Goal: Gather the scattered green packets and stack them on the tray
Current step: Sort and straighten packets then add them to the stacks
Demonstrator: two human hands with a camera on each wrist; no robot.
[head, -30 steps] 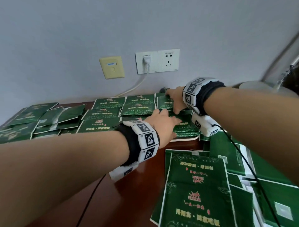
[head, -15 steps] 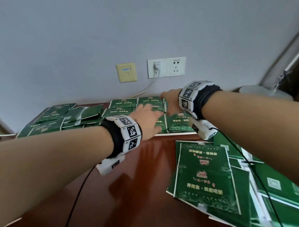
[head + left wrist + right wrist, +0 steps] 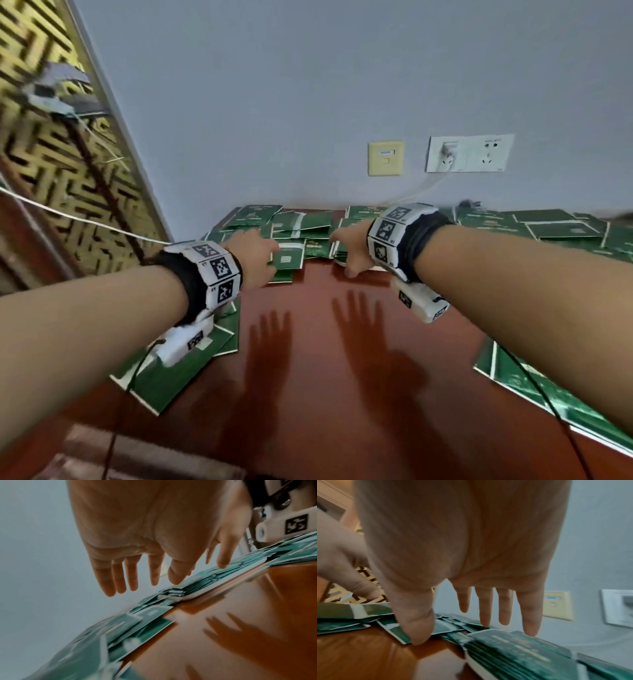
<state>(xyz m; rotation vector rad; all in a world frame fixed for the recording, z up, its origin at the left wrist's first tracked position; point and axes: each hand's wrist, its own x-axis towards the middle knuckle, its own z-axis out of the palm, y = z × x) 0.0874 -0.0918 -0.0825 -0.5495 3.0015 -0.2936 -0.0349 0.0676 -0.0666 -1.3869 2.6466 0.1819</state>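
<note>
Green foil-look packets, flat and rectangular with pale sealed edges, lay overlapped at the near left of the glossy red-brown wooden table, partly under the left forearm. Farther in, the left hand hovered with fingers straight and spread, holding nothing, above a loose heap of green packets at the far edge by the grey wall. Right of that heap sat the white tray, a low, round-cornered slab carrying neat rows of stacked packets. The right hand was likewise spread and empty, its fingers straight; its thumb tip met the table beside a loose packet, and the little fingertip appeared to touch the stack's top, though contact could not be confirmed. More packets spread along the far right, and others at the near right edge. Such packets were judged light, thin, pliant and slippery on the polished surface, prone to fanning when stacked; taking hold along opposite long edges, several squared together, seemed advisable.
</note>
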